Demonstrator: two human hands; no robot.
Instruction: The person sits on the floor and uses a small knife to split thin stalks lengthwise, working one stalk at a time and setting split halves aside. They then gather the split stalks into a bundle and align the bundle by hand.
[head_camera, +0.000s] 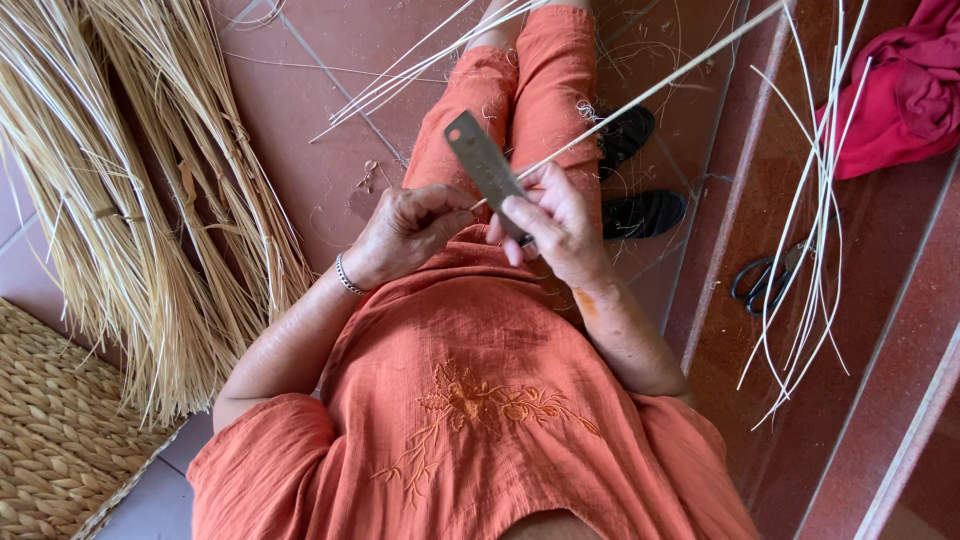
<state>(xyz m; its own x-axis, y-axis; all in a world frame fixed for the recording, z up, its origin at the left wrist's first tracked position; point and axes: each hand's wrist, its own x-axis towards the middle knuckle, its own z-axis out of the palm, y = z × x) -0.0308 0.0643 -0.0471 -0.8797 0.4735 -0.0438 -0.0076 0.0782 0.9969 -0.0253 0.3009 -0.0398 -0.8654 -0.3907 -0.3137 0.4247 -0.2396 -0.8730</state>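
While I sit on the red tiled floor (330, 60) in my orange clothes, my 2 hands meet just above the centre of the frame. My right hand (560, 225) is closed around the handle end of a flat metal blade (484, 162), whose grey tip slants toward the upper left over my knee. My left hand (410, 232) pinches shut on the near end of a thin pale cane strip (650, 90); the strip touches the blade edge between my hands and runs off to the upper right corner. A silver bracelet (347, 275) sits on my left wrist.

At the left of the frame lies a thick bundle of dried straw-coloured reeds (130, 200), and a woven mat (55, 430) fills the lower left corner. More loose pale strips (810, 230) lie at the right, crossing a pair of dark-handled scissors (765, 280). A crumpled red cloth (905, 90) lies in the upper right corner. 2 black sandals (640, 212) rest beside my legs, right of centre.
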